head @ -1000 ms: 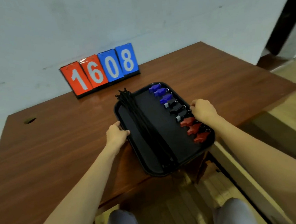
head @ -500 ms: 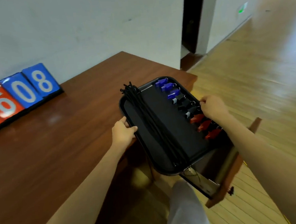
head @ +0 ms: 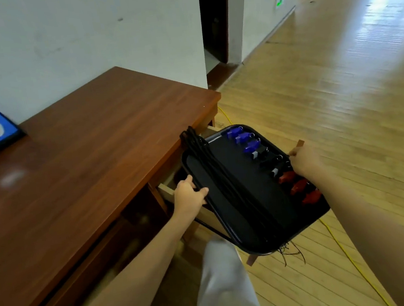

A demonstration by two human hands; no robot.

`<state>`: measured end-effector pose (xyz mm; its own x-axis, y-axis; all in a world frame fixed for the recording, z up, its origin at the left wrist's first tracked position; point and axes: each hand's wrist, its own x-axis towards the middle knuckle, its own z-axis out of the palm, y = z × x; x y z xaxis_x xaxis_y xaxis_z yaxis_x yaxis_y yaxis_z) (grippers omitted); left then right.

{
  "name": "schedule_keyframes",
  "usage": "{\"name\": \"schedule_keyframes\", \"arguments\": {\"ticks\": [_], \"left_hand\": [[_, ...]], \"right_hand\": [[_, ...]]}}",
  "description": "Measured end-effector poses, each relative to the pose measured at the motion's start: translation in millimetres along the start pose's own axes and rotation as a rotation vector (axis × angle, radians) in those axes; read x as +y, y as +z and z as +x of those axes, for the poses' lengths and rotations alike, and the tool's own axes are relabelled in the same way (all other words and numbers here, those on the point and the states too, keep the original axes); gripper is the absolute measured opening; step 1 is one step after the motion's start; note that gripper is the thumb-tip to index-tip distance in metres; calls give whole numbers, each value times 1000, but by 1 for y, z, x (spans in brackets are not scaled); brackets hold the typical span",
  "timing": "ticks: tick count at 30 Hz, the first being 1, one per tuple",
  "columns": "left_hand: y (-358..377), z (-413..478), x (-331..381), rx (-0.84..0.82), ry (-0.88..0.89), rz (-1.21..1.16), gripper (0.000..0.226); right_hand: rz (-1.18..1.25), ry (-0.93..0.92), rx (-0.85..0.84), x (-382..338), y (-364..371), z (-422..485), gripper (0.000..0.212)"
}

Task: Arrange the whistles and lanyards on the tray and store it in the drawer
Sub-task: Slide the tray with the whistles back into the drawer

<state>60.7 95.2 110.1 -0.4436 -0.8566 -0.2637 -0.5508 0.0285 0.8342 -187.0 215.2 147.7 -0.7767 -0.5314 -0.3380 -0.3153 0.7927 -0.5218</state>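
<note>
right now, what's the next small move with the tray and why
Probably lower the tray level into the open drawer: left hand and right hand grip its rims above it, and the whistles and lanyards already lie on it.

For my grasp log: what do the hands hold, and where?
Both hold the black rectangular plastic tray: the left hand grips its left rim, the right hand its right rim.
</note>
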Motion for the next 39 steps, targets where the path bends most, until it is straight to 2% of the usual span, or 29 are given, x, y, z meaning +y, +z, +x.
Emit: {"name": "schedule_keyframes", "arguments": {"ticks": [7, 15, 19, 22, 39], "left_hand": [[24, 1, -16, -30, -51, 22, 50], [26, 28, -26, -38, -138, -17, 40], [27, 48, -40, -29, -170, 13, 63], [29, 60, -47, -7, -198, -1, 73], [33, 90, -69, 72, -284, -24, 74]], "right_hand": [[-53, 52, -50, 12, 3, 7, 31], [3, 119, -120, -3, 15, 28, 27], [14, 132, -167, -10, 21, 42, 26], [4, 140, -178, -15, 27, 54, 25], [-77, 69, -182, -37, 64, 104, 26]]}}
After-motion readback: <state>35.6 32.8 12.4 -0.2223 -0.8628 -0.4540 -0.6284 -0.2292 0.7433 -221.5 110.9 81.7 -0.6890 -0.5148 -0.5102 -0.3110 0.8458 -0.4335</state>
